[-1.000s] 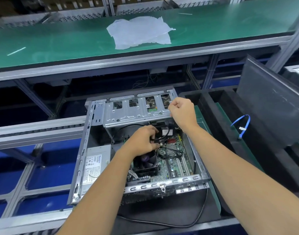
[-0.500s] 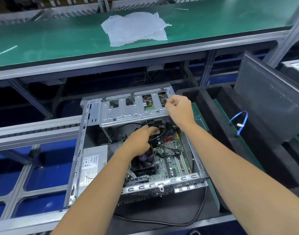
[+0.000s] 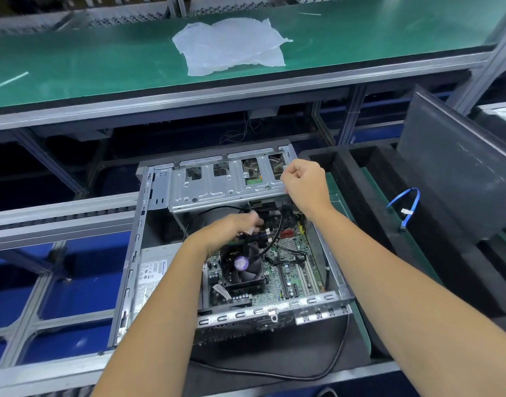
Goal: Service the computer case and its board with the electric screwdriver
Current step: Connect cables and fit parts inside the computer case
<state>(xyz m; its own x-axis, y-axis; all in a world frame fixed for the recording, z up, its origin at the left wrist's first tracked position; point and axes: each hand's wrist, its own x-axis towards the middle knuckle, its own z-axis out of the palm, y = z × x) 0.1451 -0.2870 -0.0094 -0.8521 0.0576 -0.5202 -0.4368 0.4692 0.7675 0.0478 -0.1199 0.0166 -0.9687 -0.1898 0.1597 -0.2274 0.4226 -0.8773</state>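
Computer case (image 3: 160, 193), bare sheet steel with its side panel off, lies flat on a dark mat (image 3: 274, 359) at the near edge of the lower surface. Inside it: green board (image 3: 291, 270) with a square black finned cooler and fan (image 3: 241, 267), purple round label at the hub; grey boxy power supply (image 3: 153, 276) with a white printed label on the left; perforated steel drive cage (image 3: 217, 187) spanning the far end; thin black cables (image 3: 274, 239) looping over the board. Left hand (image 3: 231, 227) reaches under the cage edge, fingers curled round a small white connector among the cables; grip blurred. Right hand (image 3: 306, 184) is at the cage's right end, fingers clenched; what it holds, if anything, cannot be told. Electric screwdriver not in view. Right of the case, a black foam tray (image 3: 360, 179) with deep rectangular compartments; a blue flat cable (image 3: 409, 207) lies on its rim. On the upper green surface (image 3: 88, 58), toward the far edge, a crumpled translucent white sheet (image 3: 231, 44).
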